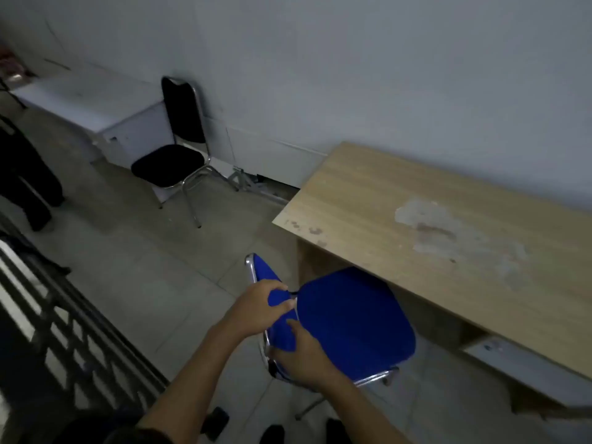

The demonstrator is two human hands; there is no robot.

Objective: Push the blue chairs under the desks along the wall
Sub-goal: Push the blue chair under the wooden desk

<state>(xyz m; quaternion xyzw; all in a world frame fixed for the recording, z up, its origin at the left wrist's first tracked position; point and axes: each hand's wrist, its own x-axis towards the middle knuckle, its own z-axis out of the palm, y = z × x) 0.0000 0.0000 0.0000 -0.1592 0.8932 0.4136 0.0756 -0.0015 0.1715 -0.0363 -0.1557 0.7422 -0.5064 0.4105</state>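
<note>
From my head view, both my hands are on the backrest of the blue chair (349,322). My left hand (253,307) is wrapped over the top edge of the padded back, fingers curled down the front and thumb along the cloth; my right hand (304,355) clasps the back lower down, next to the chrome frame. Both are closed on the chair, neither one spread wide.

The chair faces the wooden counter (432,225) along the wall, and only the far edge of its seat lies below the counter's front lip. Most of the seat sticks out over the tiled floor (144,283), so I judge this chair to be partly in, with the main push left to do.

To do it well I would push level and straight toward the wall, both hands sharing the load so the chair does not swing. The counter's side panel stands just beside the seat's left corner, and a pale drawer unit (512,363) sits under the counter to the right; I should steer the legs between them. The seat looks low enough to clear the top.

A black chair (173,155) stands well apart by the wall, not my concern.
</note>
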